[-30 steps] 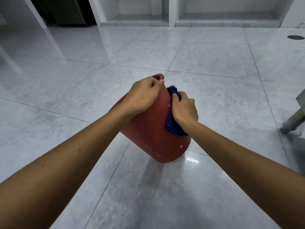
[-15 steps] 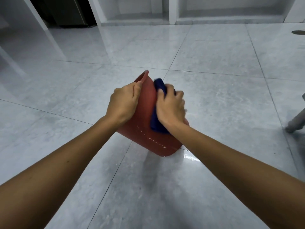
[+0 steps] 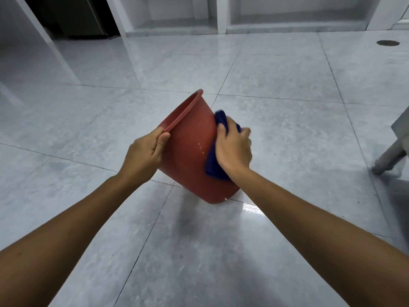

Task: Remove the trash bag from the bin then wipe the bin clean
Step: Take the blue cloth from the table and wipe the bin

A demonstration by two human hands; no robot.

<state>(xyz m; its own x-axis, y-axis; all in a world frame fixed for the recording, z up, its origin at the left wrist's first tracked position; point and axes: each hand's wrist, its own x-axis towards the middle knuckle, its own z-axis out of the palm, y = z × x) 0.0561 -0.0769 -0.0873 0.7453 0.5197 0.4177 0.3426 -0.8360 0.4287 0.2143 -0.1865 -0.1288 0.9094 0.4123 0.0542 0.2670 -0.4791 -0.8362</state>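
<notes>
While it is tilted with its mouth turned up and to the left, the red bin (image 3: 190, 151) is held between both hands, low over the grey tiled floor (image 3: 287, 140). Left hand (image 3: 143, 156): clasped on the near rim, thumb laid against the outer wall, fingers hooked over the edge and hidden. Right hand (image 3: 233, 149): closed over a blue cloth (image 3: 215, 168), which is pressed against the bin's right outer wall; its fingertips are blurred. The bin's interior is hidden, and whether its base touches the floor cannot be told. A round floor drain (image 3: 387, 43) is noted far right. A grey leg (image 3: 389, 158) is cut off by the right edge.
</notes>
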